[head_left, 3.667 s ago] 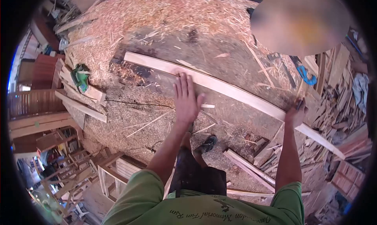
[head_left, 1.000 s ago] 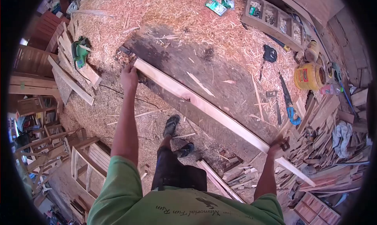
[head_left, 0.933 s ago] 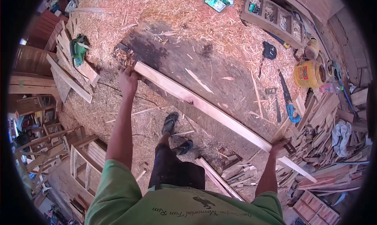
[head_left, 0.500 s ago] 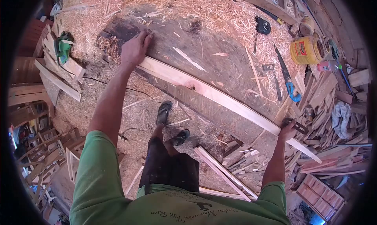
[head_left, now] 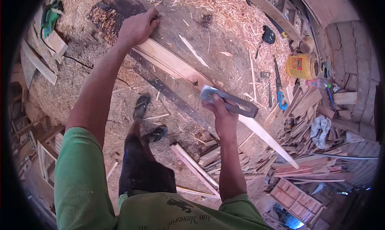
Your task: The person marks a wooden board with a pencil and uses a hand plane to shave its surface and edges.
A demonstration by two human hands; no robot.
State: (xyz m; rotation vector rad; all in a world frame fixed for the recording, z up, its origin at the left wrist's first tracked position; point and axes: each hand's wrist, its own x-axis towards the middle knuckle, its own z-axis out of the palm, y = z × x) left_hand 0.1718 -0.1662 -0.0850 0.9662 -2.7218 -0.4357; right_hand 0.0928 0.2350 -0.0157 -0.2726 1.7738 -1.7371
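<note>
A long pale wooden strip (head_left: 164,60) with a dark knot lies diagonally over a dark, worn plank bench (head_left: 228,65). Over the strip's upper left end, my left hand (head_left: 138,27) is closed, with its fingers bent down against the wood. My right hand (head_left: 221,113) grips a flat metal tool (head_left: 234,103) with a long slot, which looks like a plane blade. The tool rests at or just over the strip, right of the knot. The strip's tapered end extends past it to the lower right.
A saw with a blue handle (head_left: 282,101), a yellow container (head_left: 298,66) and a black tape-measure-like object (head_left: 268,35) lie at the right. Wood scraps (head_left: 296,127) pile up beyond them. A green object (head_left: 50,19) is at the upper left. Shavings cover the ground.
My right hand has moved left along the strip with the metal tool, from near the tapered end to beside the knot. My left hand stays at the upper end. The view has shifted.
</note>
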